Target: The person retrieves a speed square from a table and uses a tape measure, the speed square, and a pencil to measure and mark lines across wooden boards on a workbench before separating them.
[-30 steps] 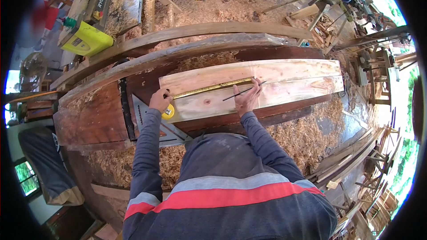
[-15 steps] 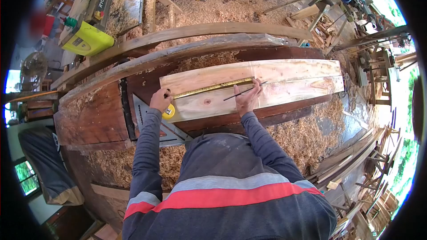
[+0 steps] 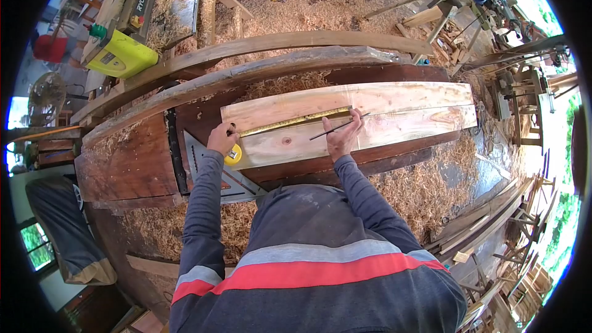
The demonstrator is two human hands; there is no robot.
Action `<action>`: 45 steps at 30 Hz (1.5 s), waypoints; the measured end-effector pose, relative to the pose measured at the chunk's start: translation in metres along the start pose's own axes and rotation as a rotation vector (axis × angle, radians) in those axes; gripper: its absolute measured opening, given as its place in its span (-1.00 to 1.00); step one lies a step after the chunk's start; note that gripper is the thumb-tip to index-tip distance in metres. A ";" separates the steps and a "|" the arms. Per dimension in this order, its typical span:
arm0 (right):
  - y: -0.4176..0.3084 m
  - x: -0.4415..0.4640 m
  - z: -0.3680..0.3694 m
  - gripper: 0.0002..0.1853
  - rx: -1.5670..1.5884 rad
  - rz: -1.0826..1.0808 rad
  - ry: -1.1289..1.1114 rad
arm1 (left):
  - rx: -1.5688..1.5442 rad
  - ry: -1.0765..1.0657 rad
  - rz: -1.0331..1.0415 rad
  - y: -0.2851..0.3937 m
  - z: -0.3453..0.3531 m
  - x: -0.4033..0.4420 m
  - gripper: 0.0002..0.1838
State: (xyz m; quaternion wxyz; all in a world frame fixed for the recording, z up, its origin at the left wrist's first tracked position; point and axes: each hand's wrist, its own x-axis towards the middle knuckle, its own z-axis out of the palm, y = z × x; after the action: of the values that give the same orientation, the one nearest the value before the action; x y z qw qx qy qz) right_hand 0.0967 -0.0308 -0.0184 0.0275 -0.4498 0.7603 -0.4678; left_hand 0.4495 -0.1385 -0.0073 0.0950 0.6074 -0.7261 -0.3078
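A pale wooden board (image 3: 413, 102) with a seam along its length lies on a dark reddish wooden workbench (image 3: 132, 163). At the board's left end, my left hand (image 3: 221, 140) is closed around a yellow tape measure (image 3: 233, 155). Its blade (image 3: 290, 121) stretches across the board toward my right hand (image 3: 343, 140), whose raised fingers touch the blade's far end. A dark, thin pencil (image 3: 319, 135) is held in the same right hand, slanting over the board. Under my left wrist lies a grey metal triangle (image 3: 250, 189), partly covered by my sleeve.
Long timber beams (image 3: 277, 43) run along the bench's far side. Behind them stands a green Ryobi machine (image 3: 123, 55). Wood shavings (image 3: 407, 206) cover much of the floor. Stacked planks (image 3: 493, 209) lie at the right. A person in red (image 3: 50, 48) is at the upper left.
My hands, the tape measure and the pencil stay nearly still. At the upper left, the person in red has shifted and shows more clearly now.
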 end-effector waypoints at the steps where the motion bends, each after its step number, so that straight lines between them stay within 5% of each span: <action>1: 0.000 0.000 0.000 -0.13 0.000 0.000 0.000 | 0.000 0.000 0.000 -0.001 0.000 0.000 -0.77; 45: -0.001 -0.001 -0.005 -0.16 -0.070 -0.041 -0.013 | 0.022 -0.065 -0.065 0.004 -0.003 0.005 -0.74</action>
State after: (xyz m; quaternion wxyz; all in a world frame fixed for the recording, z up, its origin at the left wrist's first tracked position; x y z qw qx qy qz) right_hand 0.0955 -0.0262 -0.0155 0.0070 -0.4690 0.7667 -0.4383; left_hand 0.4469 -0.1438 -0.0037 0.0546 0.6215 -0.7120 -0.3222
